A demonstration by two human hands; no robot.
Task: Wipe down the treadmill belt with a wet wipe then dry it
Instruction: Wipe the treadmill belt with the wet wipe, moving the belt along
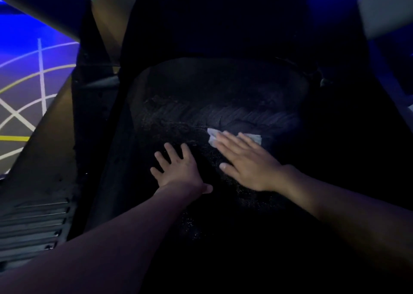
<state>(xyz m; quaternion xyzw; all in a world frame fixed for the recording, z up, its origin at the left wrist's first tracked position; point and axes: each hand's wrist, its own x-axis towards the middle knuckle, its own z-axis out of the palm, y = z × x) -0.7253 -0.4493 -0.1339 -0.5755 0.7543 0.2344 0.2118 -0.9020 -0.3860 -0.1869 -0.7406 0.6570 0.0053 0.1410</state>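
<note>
White wet wipe (212, 136) on the dark treadmill belt (201, 112), centre-right.
My right hand (248, 161) presses it, fingers (228, 141) straight; left hand (178, 168) lies splayed, holding nothing. Best: even pressure, overlapping strokes.

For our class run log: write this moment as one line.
stage: wiping | right hand: flat on wipe | left hand: flat on belt

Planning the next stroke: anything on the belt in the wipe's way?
Only the left hand, flat on the belt just left of and nearer than the wipe, which the right hand presses down. Farther up the belt and to the right nothing shows, though it is dark there.
</note>
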